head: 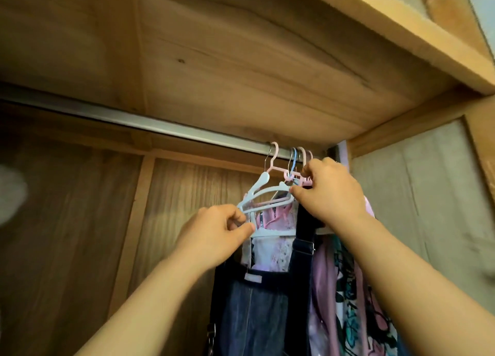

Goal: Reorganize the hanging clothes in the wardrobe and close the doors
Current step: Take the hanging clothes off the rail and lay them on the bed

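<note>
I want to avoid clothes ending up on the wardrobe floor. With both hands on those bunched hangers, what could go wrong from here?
1. The hooks crowd together at the right end of the rail; pulling one may drag a neighbour off.
2. The left hand pinches only the tip of the white hanger, so it could tilt and shed the denim dungarees.
3. The right hand may snag hooks.

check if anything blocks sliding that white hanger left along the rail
Nothing visible does. The rail runs bare to the left of the white hanger. The left hand pinches its lower bar; the right hand holds the bunched hangers to its right.
</note>
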Demonstrator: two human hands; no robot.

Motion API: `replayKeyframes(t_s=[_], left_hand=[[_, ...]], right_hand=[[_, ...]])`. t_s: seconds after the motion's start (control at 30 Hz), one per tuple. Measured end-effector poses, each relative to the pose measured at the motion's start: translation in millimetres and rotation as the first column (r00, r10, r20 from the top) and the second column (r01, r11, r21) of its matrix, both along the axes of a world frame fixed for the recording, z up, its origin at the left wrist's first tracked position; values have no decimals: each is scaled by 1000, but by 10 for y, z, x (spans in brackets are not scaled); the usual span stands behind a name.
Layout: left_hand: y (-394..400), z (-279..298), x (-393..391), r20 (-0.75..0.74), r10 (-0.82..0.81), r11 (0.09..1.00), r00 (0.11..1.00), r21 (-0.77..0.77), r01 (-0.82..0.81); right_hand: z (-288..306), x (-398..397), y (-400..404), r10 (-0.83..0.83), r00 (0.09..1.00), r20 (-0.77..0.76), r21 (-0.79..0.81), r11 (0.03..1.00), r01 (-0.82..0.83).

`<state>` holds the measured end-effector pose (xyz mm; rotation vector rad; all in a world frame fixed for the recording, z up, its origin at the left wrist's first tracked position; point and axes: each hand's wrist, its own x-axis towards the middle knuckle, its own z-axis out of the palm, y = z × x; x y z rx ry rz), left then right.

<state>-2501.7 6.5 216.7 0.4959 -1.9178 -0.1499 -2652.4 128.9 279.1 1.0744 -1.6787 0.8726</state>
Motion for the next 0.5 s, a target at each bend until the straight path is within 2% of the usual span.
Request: replayKeyframes(t_s=[0.17,0.4,0.5], left_hand=[[-187,64,-110,-3,-36,999,999,-13,36],[-306,105,-265,0,-81,997,997,-18,81],[-361,109,-324,-26,-97,995,995,-13,96]], right_hand=[[-46,-53,-73,-127,991,-44,46,991,129],[-73,-136,-136,-214,976,-39,113,970,217],[-83,-221,-161,-215,977,-12,95,972,215]])
